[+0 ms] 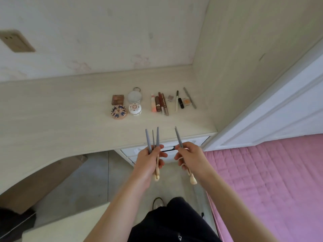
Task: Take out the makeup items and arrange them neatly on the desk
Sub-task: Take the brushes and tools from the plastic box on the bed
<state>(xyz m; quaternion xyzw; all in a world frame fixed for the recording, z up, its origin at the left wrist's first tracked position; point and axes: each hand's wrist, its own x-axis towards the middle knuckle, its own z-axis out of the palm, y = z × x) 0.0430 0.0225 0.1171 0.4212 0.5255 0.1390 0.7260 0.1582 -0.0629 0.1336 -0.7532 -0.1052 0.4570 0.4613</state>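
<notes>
My left hand (pixel 150 158) grips three grey-handled makeup brushes (pixel 153 137), handles pointing up toward the desk and bristles hanging below the palm. My right hand (pixel 188 157) holds one more grey-handled brush (pixel 178 137), its pale bristles (pixel 193 180) below the wrist. Both hands hover just in front of the desk's front edge. On the pale wooden desk (pixel 70 109) lie rows of makeup: an eyeshadow palette (pixel 118 99), a round decorated compact (pixel 119 111), a round mirror (pixel 134 96), a white jar (pixel 135 109), several lip tubes (pixel 160 103), a black lipstick (pixel 181 103) and a thin grey tool (pixel 190 98).
White drawers with a dark handle (pixel 168 150) sit under the desk right behind my hands. A pink quilted bed (pixel 271 180) fills the right side, next to a white door (pixel 279 109). A cardboard box (pixel 40 180) stands under the desk at left.
</notes>
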